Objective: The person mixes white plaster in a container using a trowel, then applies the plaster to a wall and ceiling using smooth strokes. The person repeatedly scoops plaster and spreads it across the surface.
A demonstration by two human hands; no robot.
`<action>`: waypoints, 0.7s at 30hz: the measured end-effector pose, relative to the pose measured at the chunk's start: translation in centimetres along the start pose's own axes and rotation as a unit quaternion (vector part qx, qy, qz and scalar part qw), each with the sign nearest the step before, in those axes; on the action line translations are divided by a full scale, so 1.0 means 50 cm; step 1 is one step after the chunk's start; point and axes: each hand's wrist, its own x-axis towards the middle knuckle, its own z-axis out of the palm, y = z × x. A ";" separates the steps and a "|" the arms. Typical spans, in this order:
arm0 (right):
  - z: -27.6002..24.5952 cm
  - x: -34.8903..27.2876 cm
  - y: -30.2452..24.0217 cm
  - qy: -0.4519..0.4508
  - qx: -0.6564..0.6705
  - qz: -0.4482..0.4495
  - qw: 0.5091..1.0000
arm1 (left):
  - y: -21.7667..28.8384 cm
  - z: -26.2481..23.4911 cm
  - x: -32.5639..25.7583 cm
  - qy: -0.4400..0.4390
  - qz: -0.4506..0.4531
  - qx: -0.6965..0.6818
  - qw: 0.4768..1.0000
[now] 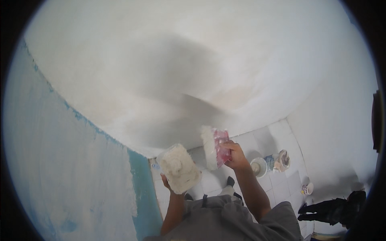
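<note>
Before a white plastered wall (161,72), the left hand (167,182) is gripping a board (179,168) heaped with plaster from beneath, while the right hand (235,156) is closing its grip on a red-handled trowel (213,146) just beside it. Loading seems under way; the next move calls for scooping plaster cleanly off the board.

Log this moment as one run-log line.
left hand: holds plaster-loaded board | right hand: grips red-handled trowel | ahead: white wall | floor: bucket
</note>
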 end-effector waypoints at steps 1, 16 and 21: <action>-0.068 0.007 0.006 -0.016 -0.142 -0.134 0.981 | -0.023 -0.037 0.003 0.057 -0.024 -0.053 0.997; -0.796 0.425 -0.008 0.450 0.037 -0.343 0.824 | -0.317 -0.081 0.060 0.073 0.058 -0.127 0.987; -0.876 0.571 0.008 0.565 -0.235 -0.394 0.686 | -0.356 -0.118 0.052 0.095 0.065 -0.120 0.986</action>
